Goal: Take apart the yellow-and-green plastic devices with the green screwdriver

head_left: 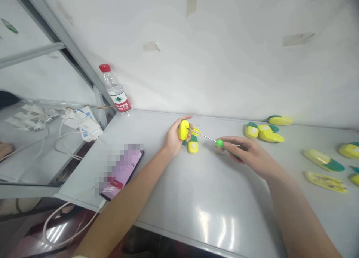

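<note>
My left hand (173,136) is closed around a small yellow plastic casing (183,130), held up above the table with a dark hole facing right. In my right hand (245,151) is a screwdriver (220,143) with a green handle, gripped between thumb and fingers. Its thin metal shaft points left, and the tip meets the casing at the hole. Just behind and below my left hand lie a yellow-and-green casing (193,145) and another yellow piece (196,131), partly hidden. Some tiny bits (217,150), too small to name, lie by the screwdriver handle.
Several yellow-and-green casings (270,137) lie at the right, with an opened yellow shell (326,181) nearer me. A water bottle (120,95) stands at the back left. A phone (126,172) with a white cable lies left. A white wall rises behind the grey table (179,205).
</note>
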